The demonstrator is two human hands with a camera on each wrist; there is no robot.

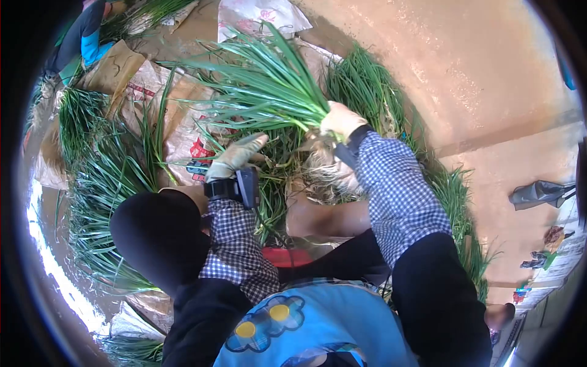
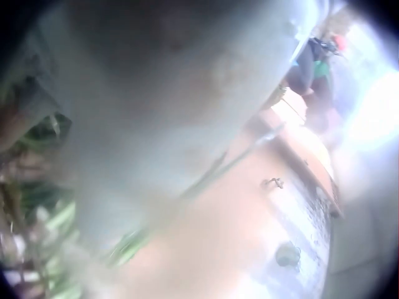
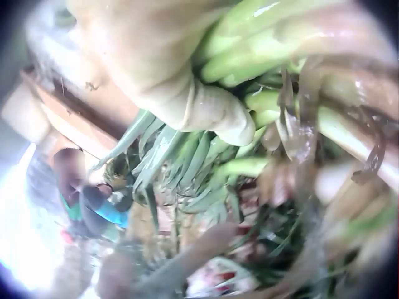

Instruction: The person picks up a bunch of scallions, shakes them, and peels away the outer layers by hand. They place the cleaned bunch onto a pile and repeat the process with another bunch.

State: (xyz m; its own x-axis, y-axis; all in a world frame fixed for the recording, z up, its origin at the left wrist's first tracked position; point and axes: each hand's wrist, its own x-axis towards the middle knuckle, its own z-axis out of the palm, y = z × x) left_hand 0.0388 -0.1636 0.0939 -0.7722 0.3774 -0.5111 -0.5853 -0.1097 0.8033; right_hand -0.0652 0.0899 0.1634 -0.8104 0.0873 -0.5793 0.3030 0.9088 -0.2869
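Note:
My gloved right hand [image 1: 342, 119] grips a thick bunch of green onions [image 1: 278, 82] near the white end of the stalks. Its long green leaves fan out to the upper left, while pale roots [image 1: 333, 165] hang below the hand. In the right wrist view, the glove's curled fingers [image 3: 215, 115] wrap around the pale green stalks [image 3: 249, 53], with limp brown outer leaves [image 3: 305, 118] beside them. My gloved left hand [image 1: 237, 156] is lower and to the left, its fingers extended and nothing held in them. Loose green onion leaves and stalks [image 1: 275, 189] lie beneath it.
A large heap of green onions [image 1: 107, 189] lies to my left, another bunch [image 1: 367, 82] beyond my right hand. Printed white sacks [image 1: 183, 113] cover the ground ahead. Another person [image 1: 82, 40] is at the upper left. Wet brown floor [image 1: 452, 67] stretches right.

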